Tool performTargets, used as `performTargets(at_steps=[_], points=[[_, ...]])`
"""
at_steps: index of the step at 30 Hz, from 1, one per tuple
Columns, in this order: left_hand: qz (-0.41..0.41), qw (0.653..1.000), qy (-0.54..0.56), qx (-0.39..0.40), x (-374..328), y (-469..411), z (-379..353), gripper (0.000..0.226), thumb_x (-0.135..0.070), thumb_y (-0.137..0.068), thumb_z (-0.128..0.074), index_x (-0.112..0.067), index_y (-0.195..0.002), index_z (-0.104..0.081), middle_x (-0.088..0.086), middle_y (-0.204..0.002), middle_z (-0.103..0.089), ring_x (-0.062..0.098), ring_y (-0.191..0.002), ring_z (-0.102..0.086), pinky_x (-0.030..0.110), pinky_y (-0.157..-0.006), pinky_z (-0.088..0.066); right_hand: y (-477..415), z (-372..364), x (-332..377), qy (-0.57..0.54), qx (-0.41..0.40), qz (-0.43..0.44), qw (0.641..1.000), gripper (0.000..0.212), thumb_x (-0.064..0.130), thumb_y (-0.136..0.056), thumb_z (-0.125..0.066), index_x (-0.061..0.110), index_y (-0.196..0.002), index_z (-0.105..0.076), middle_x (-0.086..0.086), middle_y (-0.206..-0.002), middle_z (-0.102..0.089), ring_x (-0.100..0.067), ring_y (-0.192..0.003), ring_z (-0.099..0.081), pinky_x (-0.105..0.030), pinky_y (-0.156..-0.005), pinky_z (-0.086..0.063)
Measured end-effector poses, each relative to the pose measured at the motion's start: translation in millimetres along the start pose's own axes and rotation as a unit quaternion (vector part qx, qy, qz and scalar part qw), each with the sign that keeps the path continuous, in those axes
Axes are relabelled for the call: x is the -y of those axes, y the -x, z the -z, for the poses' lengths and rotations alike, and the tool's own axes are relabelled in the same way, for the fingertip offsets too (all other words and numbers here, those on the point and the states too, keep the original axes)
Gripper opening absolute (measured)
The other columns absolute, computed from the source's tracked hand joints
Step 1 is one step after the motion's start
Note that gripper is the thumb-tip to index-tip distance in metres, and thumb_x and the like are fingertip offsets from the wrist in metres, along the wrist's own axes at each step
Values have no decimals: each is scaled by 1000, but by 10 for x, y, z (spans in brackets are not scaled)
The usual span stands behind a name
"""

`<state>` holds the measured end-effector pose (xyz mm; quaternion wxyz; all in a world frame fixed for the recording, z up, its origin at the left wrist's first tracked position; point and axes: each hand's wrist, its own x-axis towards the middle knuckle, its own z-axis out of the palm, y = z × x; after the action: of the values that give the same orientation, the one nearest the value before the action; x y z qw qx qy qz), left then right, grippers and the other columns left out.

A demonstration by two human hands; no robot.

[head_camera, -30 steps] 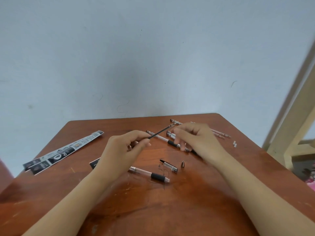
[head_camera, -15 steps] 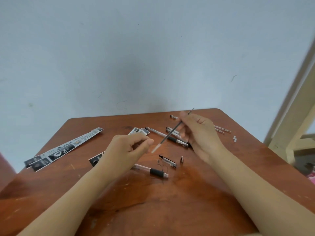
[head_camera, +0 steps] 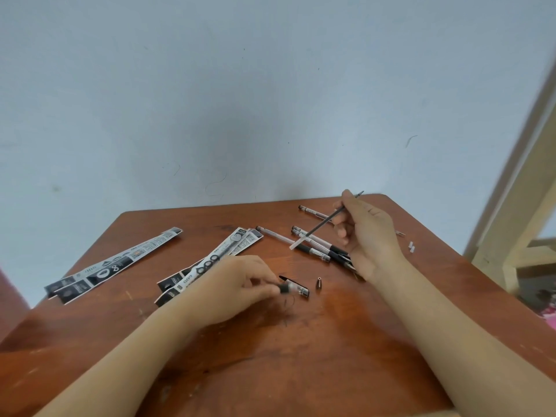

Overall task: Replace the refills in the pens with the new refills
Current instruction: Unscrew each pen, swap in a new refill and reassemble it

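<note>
My right hand (head_camera: 371,236) is raised above the far right part of the brown table (head_camera: 301,356) and pinches a thin dark refill (head_camera: 323,222) near its tip. The refill slants down to the left, with its pale end over the lying pens (head_camera: 314,245). My left hand (head_camera: 237,284) rests low on the table, its fingers closed on a clear pen barrel whose black grip (head_camera: 284,288) sticks out past the fingertips. Most of the barrel is hidden under the hand. A pen cap (head_camera: 299,288) with a black clip lies right beside it, and a small metal tip cone (head_camera: 319,282) stands just to the right.
Two bunches of black-and-white refill packets lie on the left (head_camera: 114,264) and in the middle (head_camera: 216,260). Another pen (head_camera: 314,212) lies near the far edge. Small white bits (head_camera: 411,246) sit by the right edge. A wooden frame (head_camera: 517,224) stands beyond the table's right side.
My left hand let go of the refill and dropped to the table onto the pen barrel. My right hand kept the refill and lifted it back to the right.
</note>
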<state>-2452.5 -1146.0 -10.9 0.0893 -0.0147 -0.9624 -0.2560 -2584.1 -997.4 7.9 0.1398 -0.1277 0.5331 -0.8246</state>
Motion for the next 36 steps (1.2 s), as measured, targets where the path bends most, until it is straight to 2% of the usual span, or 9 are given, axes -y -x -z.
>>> performTargets(at_steps=[2, 5, 11, 22, 30, 36], points=[[19, 996, 57, -71, -32, 11, 13, 17, -18, -87, -54, -31, -79, -60, -10, -69, -61, -1, -61, -52, 8, -60, -38, -6, 1, 24, -23, 4, -6, 1000, 30, 25, -93, -50, 12, -66, -56, 5, -40, -54, -6, -31, -38, -12, -33, -29], [17, 983, 125, -136, -41, 18, 44, 21, -11, -90, -48, -26, -79, -55, -3, -67, -66, 6, -53, -55, 11, -57, -42, -6, 0, 39, -52, 12, -13, 998, 31, 25, -94, -47, 12, -67, -54, 5, -40, -53, -6, -32, -38, -13, -32, -30], [5, 977, 166, -131, -54, 23, 57, 19, -9, -91, -45, -25, -86, -54, -7, -75, -67, 6, -51, -54, 16, -60, -46, -8, -11, 13, -50, 24, -13, 998, 30, 21, -95, -44, 10, -69, -54, 5, -41, -55, -6, -32, -39, -14, -33, -32], [0, 975, 181, -131, -43, 18, 55, 21, -8, -91, -44, -25, -86, -55, -4, -74, -66, 5, -49, -53, 10, -57, -42, 10, -50, -19, -21, 39, -2, 999, 30, 20, -96, -43, 10, -69, -54, 3, -41, -58, -5, -31, -38, -13, -33, -28], [-3, 974, 182, -132, -30, 21, 53, 20, -10, -91, -44, -26, -86, -55, -4, -74, -67, 5, -49, -53, 11, -59, -43, 25, -48, 2, -42, 29, 3, 999, 29, 20, -96, -43, 10, -71, -54, 3, -42, -58, -5, -32, -38, -14, -33, -33], [-6, 974, 184, -130, -32, 23, 55, 19, -10, -91, -44, -25, -87, -56, -4, -74, -67, 7, -51, -54, 16, -60, -46, 17, -45, -22, -33, 35, 11, 999, 29, 20, -95, -44, 9, -71, -55, 2, -43, -59, -5, -32, -38, -14, -33, -29]])
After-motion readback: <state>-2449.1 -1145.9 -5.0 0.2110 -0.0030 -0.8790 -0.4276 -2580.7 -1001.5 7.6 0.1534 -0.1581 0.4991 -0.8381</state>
